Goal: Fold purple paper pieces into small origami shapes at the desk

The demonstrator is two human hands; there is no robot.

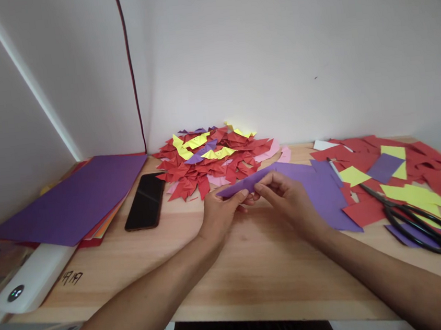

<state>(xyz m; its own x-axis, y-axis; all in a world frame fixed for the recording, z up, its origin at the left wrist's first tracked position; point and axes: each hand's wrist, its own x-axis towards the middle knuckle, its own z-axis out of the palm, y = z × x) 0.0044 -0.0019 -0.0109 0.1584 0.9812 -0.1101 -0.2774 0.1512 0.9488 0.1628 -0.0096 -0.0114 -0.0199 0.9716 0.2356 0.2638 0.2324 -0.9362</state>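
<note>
Between my two hands, above the middle of the wooden table, is a folded piece of purple paper [246, 184]. My left hand [225, 206] pinches its left part between thumb and fingers. The thumb and fingertips of my right hand [287, 200] close on its lower right side. Flat purple paper [323, 188] lies on the table behind and beside my right hand, partly hidden by it. Just beyond my hands rises a heap of small folded paper shapes [212, 160], mostly red, with some yellow, purple and pink.
Black-handled scissors [419, 223] lie at right among red, yellow and purple paper pieces [365, 155], near a white pen [334, 167]. At left are a black phone [145, 201], a stack of coloured sheets [78, 198] and a white power bank [35, 279]. A wall [272, 60] stands behind.
</note>
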